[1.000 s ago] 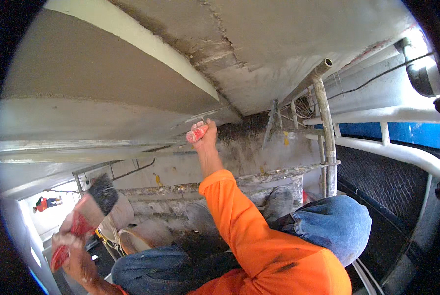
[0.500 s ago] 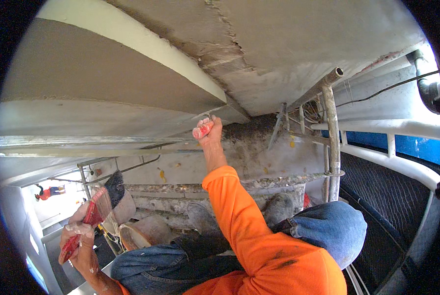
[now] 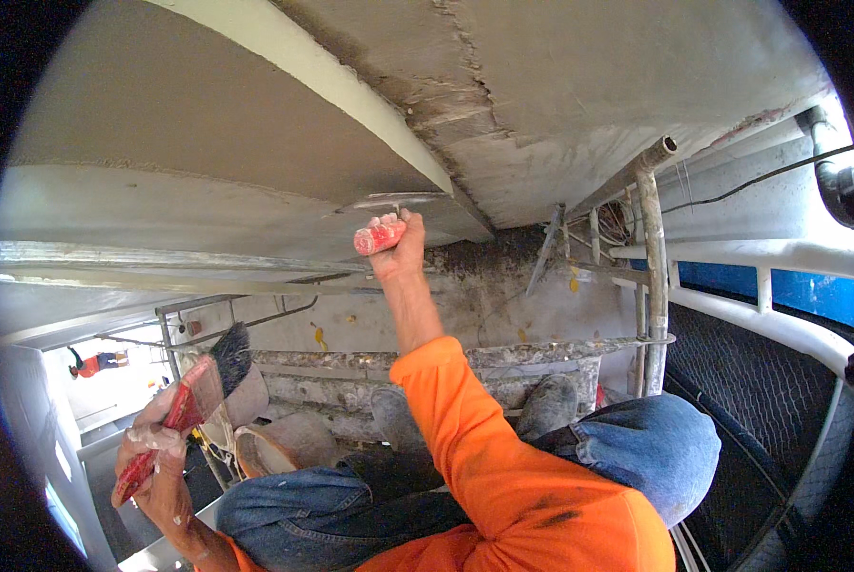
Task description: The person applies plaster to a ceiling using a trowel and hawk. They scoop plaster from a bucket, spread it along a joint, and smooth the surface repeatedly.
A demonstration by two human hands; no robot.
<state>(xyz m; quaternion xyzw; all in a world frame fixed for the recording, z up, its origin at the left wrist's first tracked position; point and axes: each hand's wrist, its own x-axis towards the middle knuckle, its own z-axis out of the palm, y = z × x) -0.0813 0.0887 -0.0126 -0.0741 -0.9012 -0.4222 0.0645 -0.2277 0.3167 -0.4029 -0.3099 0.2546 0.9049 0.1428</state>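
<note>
My right hand [image 3: 403, 246], closed and whitened with plaster, grips the red handle of a plastering trowel [image 3: 379, 236]. The thin metal blade lies edge-on against the plastered surface [image 3: 226, 143], close to the pale strip [image 3: 341, 86]. At the lower left, my left hand [image 3: 155, 453] is wrapped round the red handle of a wide brush [image 3: 193, 396]. Its dark bristles point up and to the right, apart from any surface. White plaster coats the left fingers too.
Scaffold poles [image 3: 652, 276] stand at the right, beside a white railing [image 3: 780, 250] and black mesh [image 3: 761, 381]. A plaster-stained bucket [image 3: 284, 446] sits near my left knee. Worn planks [image 3: 331, 393] lie under my boots. A distant person in red [image 3: 87, 365] shows at far left.
My right hand has shifted slightly left with the trowel, its handle turned more level and the blade now more visible. The left hand still holds the brush in nearly the same place.
</note>
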